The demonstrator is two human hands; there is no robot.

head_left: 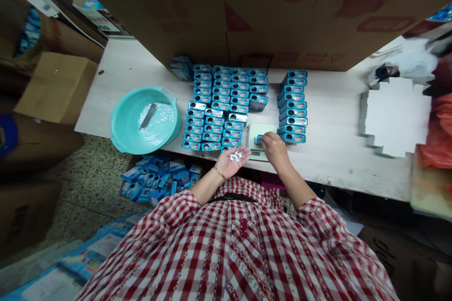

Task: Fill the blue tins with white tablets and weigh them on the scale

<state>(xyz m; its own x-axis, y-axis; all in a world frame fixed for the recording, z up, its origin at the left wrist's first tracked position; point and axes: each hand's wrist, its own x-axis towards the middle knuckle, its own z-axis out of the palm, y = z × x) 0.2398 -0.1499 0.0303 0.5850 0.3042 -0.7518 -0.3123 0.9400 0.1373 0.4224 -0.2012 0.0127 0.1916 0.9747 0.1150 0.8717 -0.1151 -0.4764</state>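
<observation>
My left hand [233, 162] is palm up, holding a small heap of white tablets [235, 155] in its hollow. Beside it, my right hand [276, 149] is closed in a pinch above a small scale [260, 130]. The fingers are at a small blue tin [258, 139] on the scale and cover most of it; what they pinch is hidden. Rows of blue tins [213, 108] with dark holes in their tops stand left of the scale. Another column of tins [293, 107] stands right of my right hand.
A turquoise basin [122, 124] with white tablets and a metal scoop [148, 116] stands on the left of the table [328, 117]. A large cardboard box [212, 14] walls off the back. Flat white cardboard [397, 113] lies right. Blue packages [155, 178] fill a box below the table.
</observation>
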